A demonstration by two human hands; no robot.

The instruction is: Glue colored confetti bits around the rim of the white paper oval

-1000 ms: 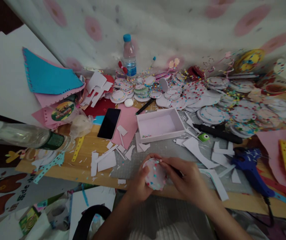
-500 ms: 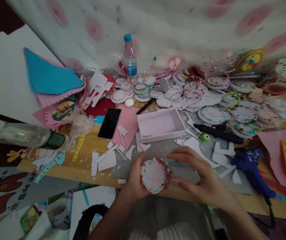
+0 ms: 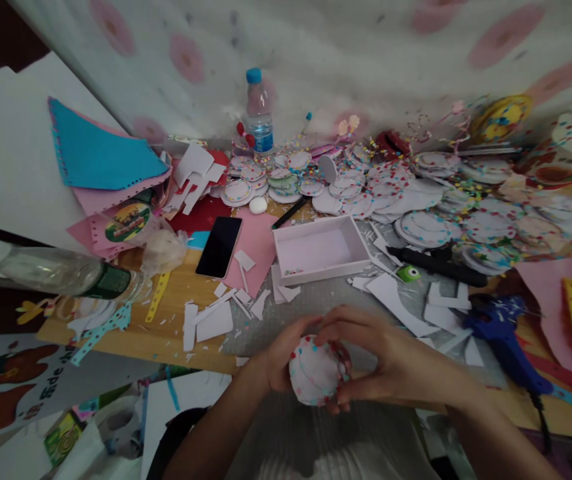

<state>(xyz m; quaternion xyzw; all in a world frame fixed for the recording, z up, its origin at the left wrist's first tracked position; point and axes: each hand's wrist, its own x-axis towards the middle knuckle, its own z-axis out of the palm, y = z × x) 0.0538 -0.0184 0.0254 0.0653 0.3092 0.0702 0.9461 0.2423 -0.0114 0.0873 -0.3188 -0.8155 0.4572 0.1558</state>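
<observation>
A round white stack of paper discs [image 3: 315,371], edged with red and blue dots, is held between my two hands over the table's front edge. My left hand [image 3: 286,353] wraps its left side, fingers curled behind it. From the right, my right hand [image 3: 366,350] grips the rim, with the thumb low and the fingers over the top. Just beyond my hands is an open white box [image 3: 322,250] with a few tiny coloured bits in one corner. Scraps of white card [image 3: 215,321] lie left of my hands, and a larger white offcut [image 3: 399,305] lies to the right.
Many decorated discs [image 3: 423,230] are piled along the back. A blue glue gun [image 3: 509,340] lies at right with its cord hanging down. A phone [image 3: 219,247], a black pen [image 3: 290,212] and a water bottle [image 3: 260,113] stand or lie beyond; a large bottle [image 3: 61,267] lies at left.
My right hand, earlier apart with spread fingers, has closed on the right side of the disc stack. The stack has shifted slightly right and toward me.
</observation>
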